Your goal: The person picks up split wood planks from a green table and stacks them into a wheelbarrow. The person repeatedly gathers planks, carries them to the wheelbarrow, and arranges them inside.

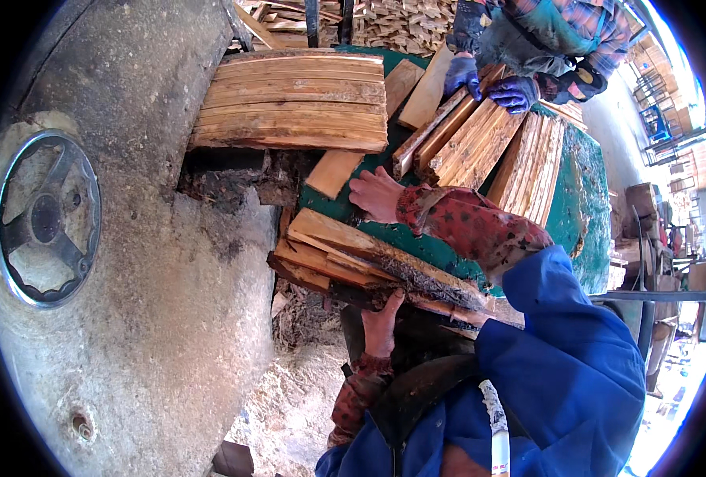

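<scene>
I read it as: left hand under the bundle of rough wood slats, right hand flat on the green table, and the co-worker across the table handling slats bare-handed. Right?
One thing is off: in the head view the co-worker's hands wear blue-purple gloves, not bare. The rest holds: the left hand supports the bundle of slats from below, and the right hand lies on the green table.

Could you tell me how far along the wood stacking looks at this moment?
Done: a neat stack of slats lies on the green table. In hand: the left hand supports a bundle of rough boards from below, while the right hand rests on the table just above it. A co-worker's gloved hands sort more slats. Left: loose boards and a pile behind.
</scene>
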Demonstrator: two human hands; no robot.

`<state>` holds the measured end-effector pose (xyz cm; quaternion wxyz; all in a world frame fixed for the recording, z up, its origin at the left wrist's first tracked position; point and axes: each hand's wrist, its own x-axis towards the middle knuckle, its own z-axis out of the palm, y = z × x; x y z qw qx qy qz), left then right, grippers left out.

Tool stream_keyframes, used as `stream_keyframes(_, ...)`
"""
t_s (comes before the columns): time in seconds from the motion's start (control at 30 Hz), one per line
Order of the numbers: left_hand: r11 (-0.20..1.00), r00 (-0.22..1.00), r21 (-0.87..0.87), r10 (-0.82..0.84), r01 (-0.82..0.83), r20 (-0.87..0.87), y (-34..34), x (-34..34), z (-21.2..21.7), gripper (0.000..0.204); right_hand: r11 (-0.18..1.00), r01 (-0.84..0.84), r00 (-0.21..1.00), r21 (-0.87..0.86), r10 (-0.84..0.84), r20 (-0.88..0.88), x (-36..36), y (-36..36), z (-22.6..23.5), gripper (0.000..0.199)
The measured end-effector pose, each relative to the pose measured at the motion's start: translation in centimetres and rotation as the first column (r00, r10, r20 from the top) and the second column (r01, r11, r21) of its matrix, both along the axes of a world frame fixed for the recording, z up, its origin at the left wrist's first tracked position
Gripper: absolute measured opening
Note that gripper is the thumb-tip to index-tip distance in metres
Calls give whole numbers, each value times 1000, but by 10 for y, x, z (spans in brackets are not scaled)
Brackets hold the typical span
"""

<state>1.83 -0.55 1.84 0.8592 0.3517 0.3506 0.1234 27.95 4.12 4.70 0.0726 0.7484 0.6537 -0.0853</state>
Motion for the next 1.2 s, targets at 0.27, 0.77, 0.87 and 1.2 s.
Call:
stream_keyframes(0.27, 996, 999, -88, -24, 20, -49, -2, 0, 1, 51, 995, -40, 991, 86, 51, -123, 12, -1, -15, 44)
stream_keyframes(0.77, 998, 998, 7, 64, -64, 0, -6, 0, -2, 45, 997, -28, 1000, 72, 29, -8, -8, -17, 70, 8)
stream_keyframes(0.87, 997, 997, 24, 76, -75, -11, -6, 1, 1, 41, 994, 35, 999, 107, -34, -6, -10, -28, 85, 9)
stream_keyframes(1.2, 999, 999, -25, 27, -26, 34, -1, -1, 4, 41, 666, 728, 538, 161, -409, -738, -53, -101, -1, 15)
